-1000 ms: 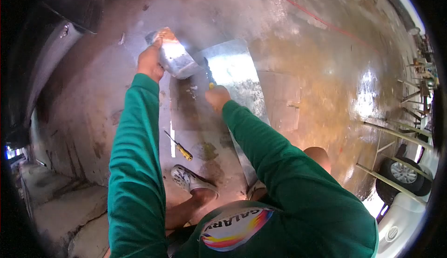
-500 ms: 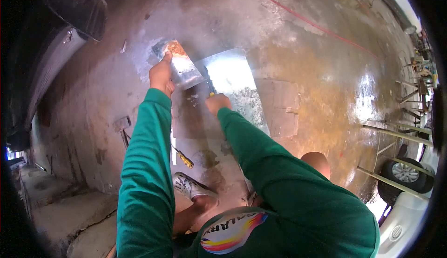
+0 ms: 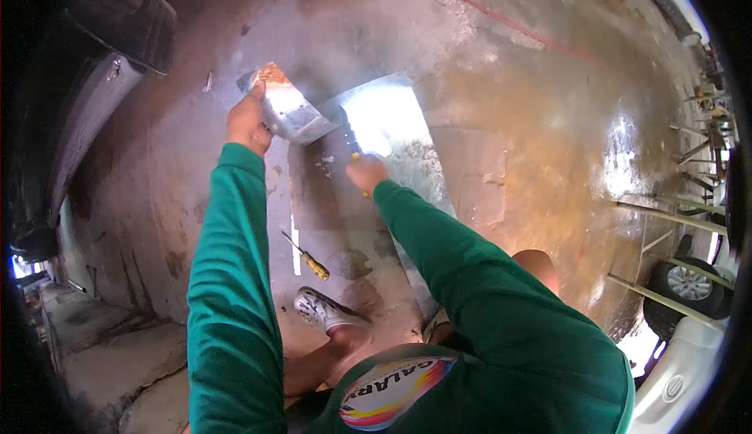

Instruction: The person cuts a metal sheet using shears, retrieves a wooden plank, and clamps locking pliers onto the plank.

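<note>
My left hand [image 3: 249,121] is closed on the lower left edge of a bent strip of sheet metal [image 3: 296,113], rust-brown at its far end, and lifts it off the floor. The strip's right corner is close to a larger shiny metal sheet [image 3: 415,156]; I cannot tell whether they are joined. My right hand [image 3: 366,174] is wrapped round a yellow-handled tool with dark jaws, which looks like tin snips [image 3: 350,135], at the sheet's left edge. Its jaws are blurred.
A yellow-handled screwdriver [image 3: 315,267] lies on the concrete floor near my left shoe [image 3: 325,309]. Flat cardboard [image 3: 478,175] lies right of the sheet. A red hose [image 3: 486,15] crosses the far floor. Metal bars [image 3: 666,215] and a wheel [image 3: 689,283] stand at right.
My left hand has moved left with the metal strip, which now looks more curved. My right hand and its tool have shifted only slightly. The hammer-like tool at left is now hidden behind my sleeve.
</note>
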The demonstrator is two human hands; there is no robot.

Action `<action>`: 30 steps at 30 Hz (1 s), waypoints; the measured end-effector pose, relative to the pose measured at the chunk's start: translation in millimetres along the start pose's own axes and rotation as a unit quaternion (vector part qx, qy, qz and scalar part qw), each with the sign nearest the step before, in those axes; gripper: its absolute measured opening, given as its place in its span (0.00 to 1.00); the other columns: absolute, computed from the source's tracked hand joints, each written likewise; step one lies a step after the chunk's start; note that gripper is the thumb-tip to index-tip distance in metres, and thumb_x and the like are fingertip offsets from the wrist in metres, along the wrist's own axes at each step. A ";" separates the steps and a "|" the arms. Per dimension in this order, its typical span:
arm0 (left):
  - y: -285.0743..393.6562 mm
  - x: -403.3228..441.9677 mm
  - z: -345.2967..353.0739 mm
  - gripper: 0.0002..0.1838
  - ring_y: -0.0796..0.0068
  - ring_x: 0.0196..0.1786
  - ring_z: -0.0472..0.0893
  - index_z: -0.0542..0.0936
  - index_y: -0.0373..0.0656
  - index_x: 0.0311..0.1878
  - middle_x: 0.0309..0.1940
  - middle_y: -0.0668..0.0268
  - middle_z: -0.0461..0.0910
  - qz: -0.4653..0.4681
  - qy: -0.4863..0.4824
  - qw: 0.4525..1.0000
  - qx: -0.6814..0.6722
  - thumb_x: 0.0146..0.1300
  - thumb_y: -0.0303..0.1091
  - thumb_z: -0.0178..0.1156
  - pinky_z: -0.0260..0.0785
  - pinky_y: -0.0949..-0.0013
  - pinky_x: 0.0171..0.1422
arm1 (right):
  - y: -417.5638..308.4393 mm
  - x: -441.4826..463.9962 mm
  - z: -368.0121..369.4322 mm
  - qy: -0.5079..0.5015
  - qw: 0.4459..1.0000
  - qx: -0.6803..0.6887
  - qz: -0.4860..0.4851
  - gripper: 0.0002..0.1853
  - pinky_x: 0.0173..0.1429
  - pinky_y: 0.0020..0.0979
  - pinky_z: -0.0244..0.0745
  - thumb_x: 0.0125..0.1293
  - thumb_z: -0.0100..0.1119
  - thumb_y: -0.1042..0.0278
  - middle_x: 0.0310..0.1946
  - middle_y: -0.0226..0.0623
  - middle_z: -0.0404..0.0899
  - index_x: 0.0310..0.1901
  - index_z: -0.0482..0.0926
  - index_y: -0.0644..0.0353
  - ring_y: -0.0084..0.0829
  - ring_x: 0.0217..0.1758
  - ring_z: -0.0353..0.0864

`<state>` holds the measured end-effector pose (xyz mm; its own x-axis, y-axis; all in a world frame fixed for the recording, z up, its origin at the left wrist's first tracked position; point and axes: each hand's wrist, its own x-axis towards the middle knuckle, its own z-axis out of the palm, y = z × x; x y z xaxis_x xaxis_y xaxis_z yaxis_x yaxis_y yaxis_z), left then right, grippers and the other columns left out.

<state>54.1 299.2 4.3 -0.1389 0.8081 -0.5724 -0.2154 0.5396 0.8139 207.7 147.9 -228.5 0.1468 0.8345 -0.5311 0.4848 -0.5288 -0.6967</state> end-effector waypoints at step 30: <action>14.6 -15.5 -10.5 0.26 0.59 0.61 0.87 0.80 0.42 0.69 0.63 0.60 0.87 0.030 -0.038 0.997 0.058 0.79 0.51 0.65 0.78 0.51 0.63 | 35.0 35.8 60.3 0.144 0.956 -0.207 -0.152 0.09 0.45 0.50 0.87 0.64 0.63 0.62 0.34 0.44 0.90 0.33 0.89 0.55 0.50 0.39 0.92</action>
<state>42.9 292.0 24.0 -0.0725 0.8526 -0.5175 -0.0942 0.5107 0.8546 177.9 149.8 -301.0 0.1485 0.9792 -0.1384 0.8332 -0.1993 -0.5159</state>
